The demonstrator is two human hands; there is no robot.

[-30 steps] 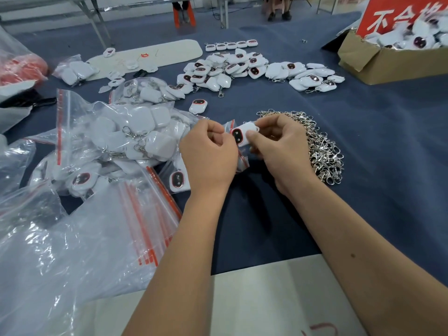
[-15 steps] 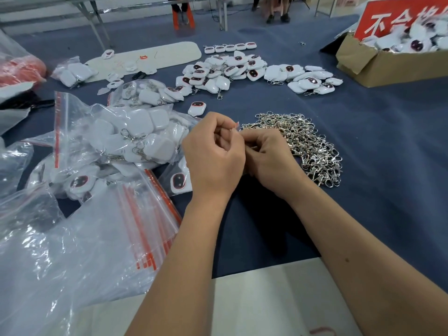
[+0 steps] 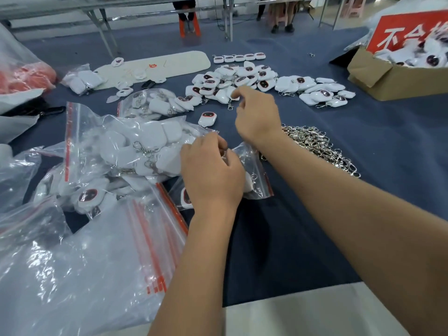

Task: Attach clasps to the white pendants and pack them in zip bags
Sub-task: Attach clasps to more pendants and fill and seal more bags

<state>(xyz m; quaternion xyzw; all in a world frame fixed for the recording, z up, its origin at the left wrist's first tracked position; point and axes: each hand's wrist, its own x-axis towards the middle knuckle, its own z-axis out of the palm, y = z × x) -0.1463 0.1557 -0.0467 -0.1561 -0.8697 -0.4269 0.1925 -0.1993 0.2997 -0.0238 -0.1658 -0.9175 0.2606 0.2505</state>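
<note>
Nearest, the left hand [image 3: 211, 173] curls its fingers over a small zip bag [image 3: 252, 170] lying on the blue cloth [image 3: 363, 146]; whether it truly pinches the plastic is hidden by its own knuckles. Beyond the bag, the right hand [image 3: 258, 117] reaches toward the heap of white pendants [image 3: 242, 81], thumb and forefinger nearly together, blurred, with nothing clearly held. Right of the bag lies the pile of metal clasps [image 3: 320, 146].
</note>
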